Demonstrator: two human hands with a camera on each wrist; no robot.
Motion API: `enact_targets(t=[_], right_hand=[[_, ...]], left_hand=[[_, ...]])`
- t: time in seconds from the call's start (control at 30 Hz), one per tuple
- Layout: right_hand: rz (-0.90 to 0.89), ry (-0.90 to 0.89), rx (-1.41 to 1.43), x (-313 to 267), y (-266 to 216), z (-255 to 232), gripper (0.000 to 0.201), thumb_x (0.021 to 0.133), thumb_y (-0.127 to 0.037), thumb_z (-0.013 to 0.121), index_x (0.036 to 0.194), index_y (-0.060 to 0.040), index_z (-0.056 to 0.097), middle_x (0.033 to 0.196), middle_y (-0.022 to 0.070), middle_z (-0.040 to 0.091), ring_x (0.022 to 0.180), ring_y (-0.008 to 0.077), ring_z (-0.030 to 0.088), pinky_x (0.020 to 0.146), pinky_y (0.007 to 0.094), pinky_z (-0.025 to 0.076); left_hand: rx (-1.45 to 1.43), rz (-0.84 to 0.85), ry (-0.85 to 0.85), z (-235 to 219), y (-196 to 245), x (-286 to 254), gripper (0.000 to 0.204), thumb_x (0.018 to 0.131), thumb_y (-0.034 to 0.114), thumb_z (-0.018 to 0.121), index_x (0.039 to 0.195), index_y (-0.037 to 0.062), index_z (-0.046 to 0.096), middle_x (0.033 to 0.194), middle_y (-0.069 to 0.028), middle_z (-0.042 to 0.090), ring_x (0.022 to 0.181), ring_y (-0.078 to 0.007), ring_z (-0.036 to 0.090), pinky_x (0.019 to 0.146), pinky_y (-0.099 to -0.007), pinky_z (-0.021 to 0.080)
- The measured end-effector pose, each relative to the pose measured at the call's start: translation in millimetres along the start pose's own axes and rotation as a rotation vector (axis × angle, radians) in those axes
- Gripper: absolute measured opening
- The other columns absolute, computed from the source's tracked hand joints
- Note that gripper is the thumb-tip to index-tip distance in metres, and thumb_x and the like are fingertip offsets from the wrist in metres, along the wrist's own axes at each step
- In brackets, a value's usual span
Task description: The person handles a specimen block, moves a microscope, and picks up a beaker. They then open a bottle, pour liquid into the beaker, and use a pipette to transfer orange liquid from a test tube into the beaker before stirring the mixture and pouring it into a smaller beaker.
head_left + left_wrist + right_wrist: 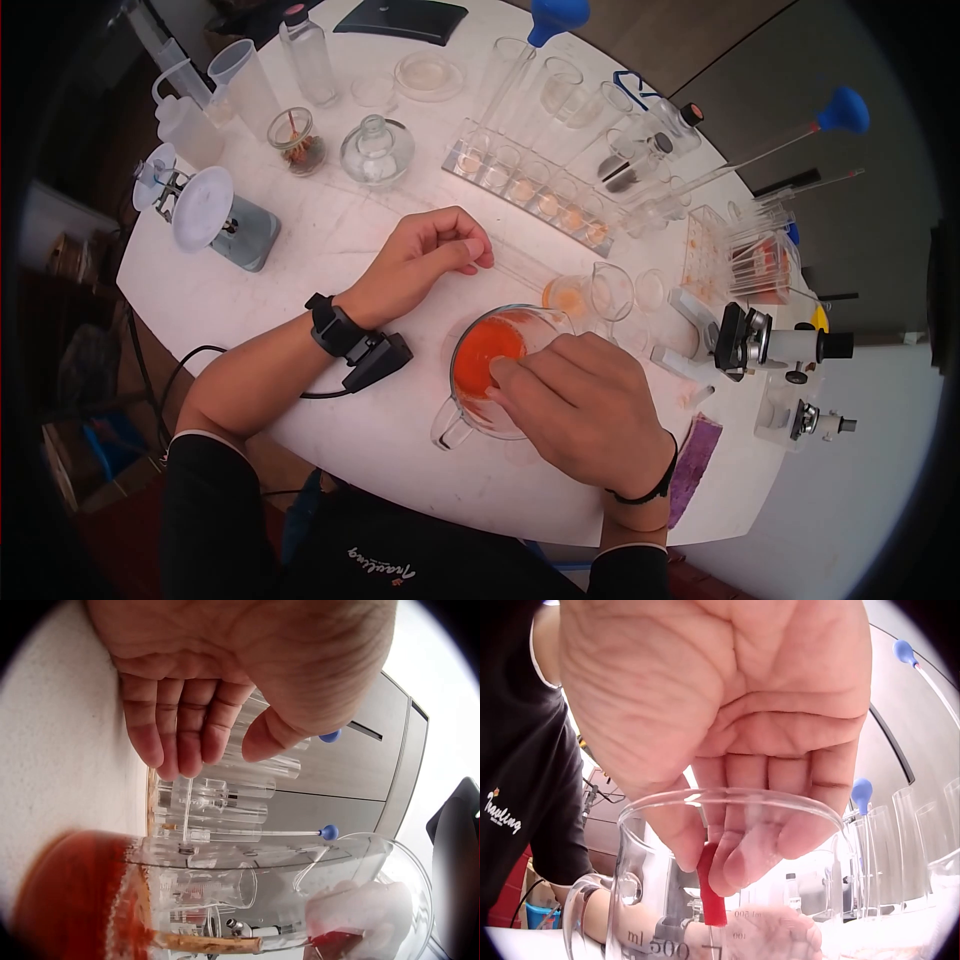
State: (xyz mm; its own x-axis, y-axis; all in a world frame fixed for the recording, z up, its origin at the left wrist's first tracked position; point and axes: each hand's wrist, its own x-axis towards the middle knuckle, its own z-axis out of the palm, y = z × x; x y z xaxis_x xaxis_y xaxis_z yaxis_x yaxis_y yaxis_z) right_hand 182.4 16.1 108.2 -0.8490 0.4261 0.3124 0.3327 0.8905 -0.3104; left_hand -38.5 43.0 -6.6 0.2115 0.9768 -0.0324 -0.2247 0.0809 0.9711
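Observation:
A handled glass beaker with printed ml marks holds orange-red liquid, bubbly along its surface in the left wrist view. From above, my right hand reaches to the beaker's mouth and pinches a thin rod by its red end between thumb and fingertips. The rod's lower part goes down inside the beaker. Left of the beaker, my left hand hovers near the tabletop with loosely curled fingers, holding nothing.
Behind the hands stands a rack of small cups, with a round glass bottle to its left. A balance is at the left. Microscopes and a purple cloth lie right. Close behind the beaker is a small flask.

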Motion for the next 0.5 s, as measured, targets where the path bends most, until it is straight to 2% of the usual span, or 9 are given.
enact_targets(t=[0.13, 0.23, 0.33, 0.5], right_hand=[[0.055, 0.011, -0.027, 0, -4, -9, 0.024, 0.067, -0.009, 0.078, 0.088, -0.0041, 0.068, 0.072, 0.0035, 0.061, 0.061, 0.0197, 0.056, 0.054, 0.0310, 0.043], [0.058, 0.053, -0.001, -4, -4, -22, 0.027, 0.067, -0.011, 0.074, 0.091, -0.0009, 0.066, 0.075, 0.0035, 0.060, 0.064, 0.0188, 0.057, 0.053, 0.0296, 0.042], [0.154, 0.203, 0.029, -8, -8, -34, 0.026, 0.065, -0.012, 0.079, 0.087, -0.0013, 0.068, 0.070, 0.0030, 0.063, 0.057, 0.0185, 0.058, 0.052, 0.0294, 0.043], [0.152, 0.422, 0.130, -24, 7, -69, 0.028, 0.064, -0.006, 0.079, 0.087, 0.0052, 0.068, 0.067, 0.0086, 0.064, 0.053, 0.0193, 0.058, 0.054, 0.0283, 0.042]], left_hand=[[0.007, -0.005, -0.003, 0, 0, 0, 0.019, 0.097, 0.019, 0.056, 0.102, 0.0016, 0.063, 0.099, -0.0061, 0.066, 0.096, -0.0131, 0.063, 0.086, -0.0278, 0.051], [0.006, -0.002, 0.000, 0, 0, 0, 0.019, 0.097, 0.019, 0.056, 0.102, 0.0018, 0.063, 0.099, -0.0059, 0.066, 0.096, -0.0131, 0.063, 0.086, -0.0277, 0.051], [0.011, 0.001, 0.002, 0, 0, 0, 0.019, 0.097, 0.019, 0.056, 0.102, 0.0018, 0.063, 0.099, -0.0059, 0.066, 0.096, -0.0132, 0.063, 0.085, -0.0277, 0.051], [0.008, 0.012, 0.000, 0, -1, 0, 0.019, 0.097, 0.019, 0.056, 0.101, 0.0014, 0.063, 0.098, -0.0065, 0.066, 0.096, -0.0137, 0.063, 0.086, -0.0281, 0.051]])
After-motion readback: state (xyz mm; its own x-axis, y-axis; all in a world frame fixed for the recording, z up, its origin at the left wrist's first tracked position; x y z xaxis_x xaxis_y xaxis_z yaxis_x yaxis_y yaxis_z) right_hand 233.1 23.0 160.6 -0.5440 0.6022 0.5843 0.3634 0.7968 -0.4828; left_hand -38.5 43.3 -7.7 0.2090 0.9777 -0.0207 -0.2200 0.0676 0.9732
